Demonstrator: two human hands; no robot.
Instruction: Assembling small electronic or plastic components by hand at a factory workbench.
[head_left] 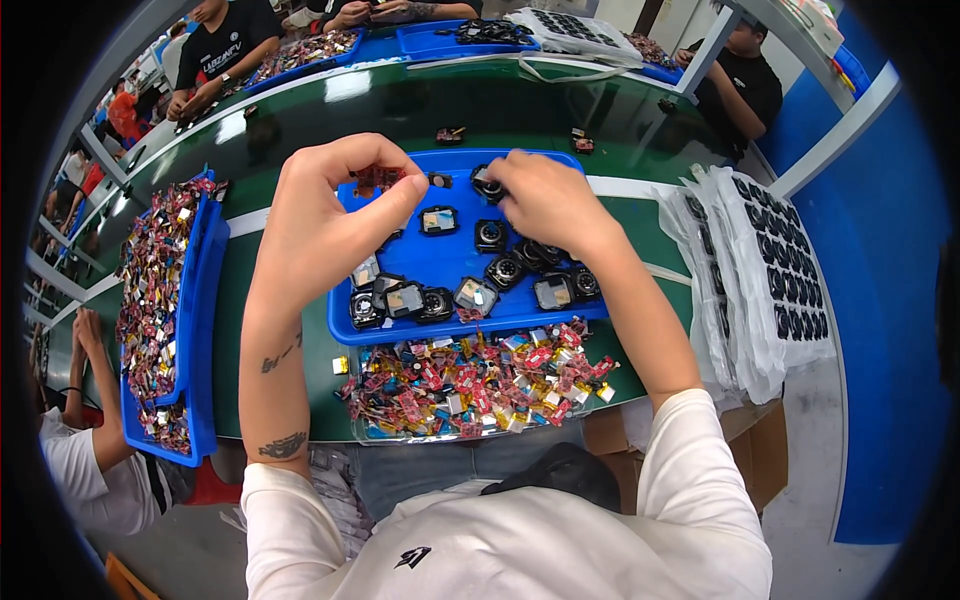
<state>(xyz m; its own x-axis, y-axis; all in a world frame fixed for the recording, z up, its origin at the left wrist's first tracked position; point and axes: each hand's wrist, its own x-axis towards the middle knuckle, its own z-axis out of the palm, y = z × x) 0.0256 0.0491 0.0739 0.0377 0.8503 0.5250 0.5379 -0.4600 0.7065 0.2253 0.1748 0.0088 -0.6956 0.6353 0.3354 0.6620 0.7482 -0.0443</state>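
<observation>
A shallow blue plastic tray [455, 265] sits at the centre of the frame on a dark green glossy worktable [400, 110]. Scattered across the tray's lower half are small black square camera modules with round lenses [505, 270], some lying lens up and some showing a pale screen side. Just below the tray, touching its lower edge, lies a clear tray heaped with small red circuit boards and silver battery cells [470, 385]. At the left of the frame a second long blue tray piled with the same red boards [155, 300] runs down the table. At the right edge stand stacks of white moulded trays in clear bags with rows of dark parts [765, 270]. Other people's arms and more blue trays line the upper rim.

The left hand [325, 215] hovers over the tray's upper left corner, thumb and forefinger pinched closed on a small red circuit board with dark parts [378, 180]; most of it is hidden behind the fingers. The right hand [550, 200] rests over the tray's upper right part, fingers curled down and closed around a small black camera module [487, 184], only its rounded dark edge showing past the fingertips.
</observation>
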